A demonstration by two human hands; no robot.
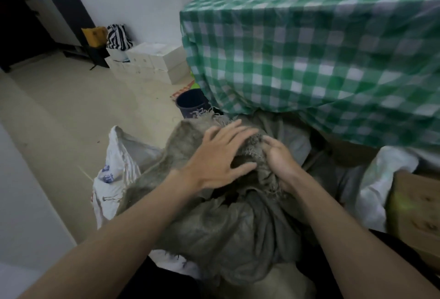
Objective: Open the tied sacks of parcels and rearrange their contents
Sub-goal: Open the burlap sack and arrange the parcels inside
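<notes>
Checked green cloth [309, 49] covers the counter at upper right, its drape hanging down to just behind the work. White boxes [152, 60] are stacked on the floor [71, 113] by the far wall, with a dark bucket [191, 103] nearer, beside the cloth's lower corner.

Directly below the camera sits the grey sack [238, 234], bulging and upright, its gathered neck rising toward the counter, so the long axis runs away from the person. A white sack [114, 168] leans against its left side, and more white wrapping [381, 179] lies to the right.

Both hands meet at the frayed neck. The right hand [277, 163] is clenched on the bunched cloth at the neck, gripping it from the right. The left hand [220, 156] lies over the crown with fingers spread and straight, pressing rather than grasping. Whether a tie is still on cannot be told; the folds hide it. The neck looks still gathered, so opening seems barely begun, and the right hand is better placed to pull it apart.
</notes>
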